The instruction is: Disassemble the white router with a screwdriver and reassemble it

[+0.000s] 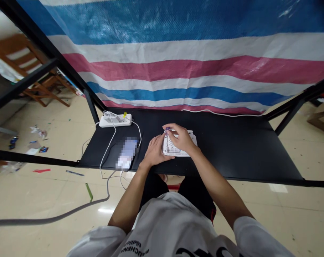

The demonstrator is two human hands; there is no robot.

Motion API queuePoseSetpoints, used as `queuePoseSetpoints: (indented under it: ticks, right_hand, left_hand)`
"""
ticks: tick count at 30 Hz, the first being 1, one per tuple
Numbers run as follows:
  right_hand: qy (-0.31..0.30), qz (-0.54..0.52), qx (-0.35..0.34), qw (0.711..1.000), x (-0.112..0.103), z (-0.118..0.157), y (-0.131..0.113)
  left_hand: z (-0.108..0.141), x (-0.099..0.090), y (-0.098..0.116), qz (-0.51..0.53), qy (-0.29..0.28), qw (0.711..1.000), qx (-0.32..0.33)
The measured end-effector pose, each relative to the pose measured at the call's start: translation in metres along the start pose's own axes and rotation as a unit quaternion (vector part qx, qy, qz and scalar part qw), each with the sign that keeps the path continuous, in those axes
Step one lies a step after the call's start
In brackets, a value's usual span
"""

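A white plastic housing (183, 152) with rounded corners and rows of small holes lies on the black tabletop in front of me. My left hand (155, 150) grips its left side, thumb along the near edge. Over the housing, my right hand (181, 135) is closed, its thumb and fingertips pinching a small purple object (167, 130) at the far left corner. What kind of object this is, I cannot make out. Part of the housing is hidden under my right hand and wrist.
Left of my hands lies a phone (127, 153) with a blurred screen. Behind it sits a white power strip (116, 120) with plugged-in cables. Black frame bars (91, 105) border the black table (242, 142), and a striped tarp (172, 71) hangs at the back.
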State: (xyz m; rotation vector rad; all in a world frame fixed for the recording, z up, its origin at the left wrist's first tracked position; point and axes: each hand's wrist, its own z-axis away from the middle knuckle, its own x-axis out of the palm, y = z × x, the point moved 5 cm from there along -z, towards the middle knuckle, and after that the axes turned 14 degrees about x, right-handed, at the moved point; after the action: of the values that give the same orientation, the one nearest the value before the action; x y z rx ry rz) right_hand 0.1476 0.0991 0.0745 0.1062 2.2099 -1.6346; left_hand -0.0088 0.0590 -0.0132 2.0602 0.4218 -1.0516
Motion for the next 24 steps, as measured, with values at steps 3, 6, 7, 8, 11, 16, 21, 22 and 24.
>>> queuePoseSetpoints:
  ticks: [3, 6, 7, 8, 11, 16, 21, 22, 24]
  right_hand:
    - [0.042, 0.018, -0.019, 0.999, -0.0022, 0.0008, -0.0030]
    - [0.058, 0.009, -0.007, 0.998, -0.0032, 0.0010, -0.0016]
    - [0.047, 0.004, -0.001, 0.999, -0.0027, 0.0011, -0.0009]
    - [0.031, 0.001, 0.003, 1.000, -0.0018, 0.0012, -0.0004]
    - [0.004, 0.006, -0.004, 1.000, -0.0008, 0.0020, -0.0014]
    - [0.060, 0.017, -0.019, 0.998, -0.0037, 0.0020, -0.0017]
    - [0.008, 0.004, 0.002, 1.000, 0.0005, 0.0014, 0.0008]
    - [0.007, 0.004, 0.001, 1.000, 0.0006, 0.0017, 0.0003]
    - [0.026, 0.006, -0.002, 1.000, -0.0005, 0.0025, -0.0002]
  left_hand:
    - [0.0006, 0.0003, -0.0003, -0.001, 0.011, 1.000, 0.004]
    - [0.0011, 0.0005, -0.0006, -0.001, 0.016, 1.000, 0.009]
    - [0.0011, 0.0003, -0.0006, -0.002, 0.016, 1.000, 0.011]
    - [0.0011, 0.0001, -0.0006, -0.002, 0.016, 1.000, 0.011]
    - [0.0008, 0.0002, -0.0008, -0.001, 0.014, 1.000, 0.011]
    - [0.0013, 0.0011, -0.0013, 0.001, 0.018, 1.000, 0.011]
    - [0.0016, 0.0006, -0.0013, 0.004, 0.019, 1.000, 0.011]
    - [0.0016, 0.0005, -0.0013, 0.004, 0.019, 1.000, 0.012]
    - [0.0016, 0.0004, -0.0013, 0.005, 0.020, 1.000, 0.014]
